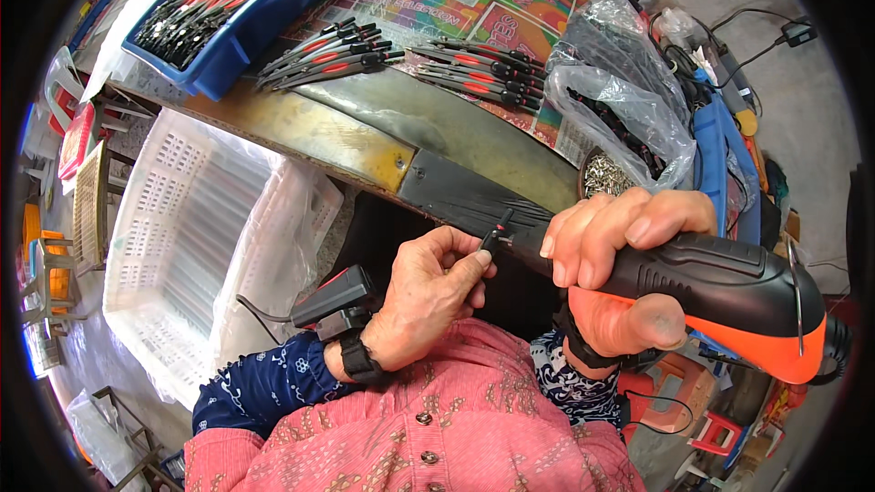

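My left hand [424, 287] pinches a small, slim black piece [493, 238] between thumb and fingers, just beyond the table edge. Wrapped round a black and orange power screwdriver [729, 278], my right hand [629, 237] holds it nearly level. The screwdriver's bit points left and meets or nearly meets the black piece; I cannot tell whether they touch. Behind my hands, a bowl of small metal screws [604, 175] stands on the table. Two bunches of slim pointed red, black and grey tools [333, 56] [483, 73] lie farther back.
A blue bin [223, 73] with many similar pieces stands at the far left of the table. Clear plastic bags [620, 64] holding black parts lie at the right. Below the table's left edge is a white perforated crate [155, 246]. Cables [756, 23] run at the far right.
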The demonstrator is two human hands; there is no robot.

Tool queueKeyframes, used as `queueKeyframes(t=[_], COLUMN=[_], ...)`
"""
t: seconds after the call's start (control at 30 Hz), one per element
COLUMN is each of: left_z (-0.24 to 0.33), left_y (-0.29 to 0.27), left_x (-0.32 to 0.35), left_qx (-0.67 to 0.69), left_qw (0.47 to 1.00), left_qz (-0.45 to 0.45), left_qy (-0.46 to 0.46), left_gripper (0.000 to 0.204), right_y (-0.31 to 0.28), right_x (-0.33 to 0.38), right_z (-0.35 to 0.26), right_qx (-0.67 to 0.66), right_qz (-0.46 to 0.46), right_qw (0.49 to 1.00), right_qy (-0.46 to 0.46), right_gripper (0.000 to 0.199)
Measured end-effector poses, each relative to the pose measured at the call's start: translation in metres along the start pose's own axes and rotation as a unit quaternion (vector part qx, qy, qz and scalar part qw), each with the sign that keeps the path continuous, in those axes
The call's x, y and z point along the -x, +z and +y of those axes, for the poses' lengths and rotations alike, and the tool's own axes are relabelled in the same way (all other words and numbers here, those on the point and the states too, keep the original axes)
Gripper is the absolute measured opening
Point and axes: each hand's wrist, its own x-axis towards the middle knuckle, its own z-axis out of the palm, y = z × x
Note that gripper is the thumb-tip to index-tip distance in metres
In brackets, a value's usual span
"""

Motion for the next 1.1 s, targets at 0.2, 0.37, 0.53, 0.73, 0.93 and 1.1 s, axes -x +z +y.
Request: queueKeyframes(t=[0.2,0.37,0.53,0.73,0.93,1.1], left_z=[0.001,0.002,0.003,0.004,0.005,0.006], left_y=[0.004,0.007,0.007,0.007,0.005,0.005], left_x=[0.002,0.002,0.002,0.003,0.003,0.004], left_qx=[0.014,0.043,0.046,0.045,0.011,0.011], left_qw=[1.000,0.999,0.998,0.998,1.000,1.000], left_qz=[0.017,0.032,0.031,0.037,0.014,0.014], left_qy=[0.009,0.007,-0.005,-0.010,-0.006,-0.013], left_gripper=[0.013,0.011,0.010,0.011,0.015,0.015], right_y=[0.006,0.009,0.008,0.012,0.019,0.024], right_x=[-0.002,-0.002,-0.001,-0.001,-0.003,-0.003], right_z=[0.003,0.005,0.006,0.005,-0.002,-0.004], right_qx=[0.001,0.001,0.003,0.013,0.045,0.056], right_qz=[-0.011,0.005,0.004,0.038,0.095,0.119], right_qw=[1.000,1.000,1.000,0.999,0.991,0.988], right_qy=[0.009,0.007,0.005,0.028,0.081,0.085], right_gripper=[0.057,0.059,0.058,0.059,0.062,0.068])
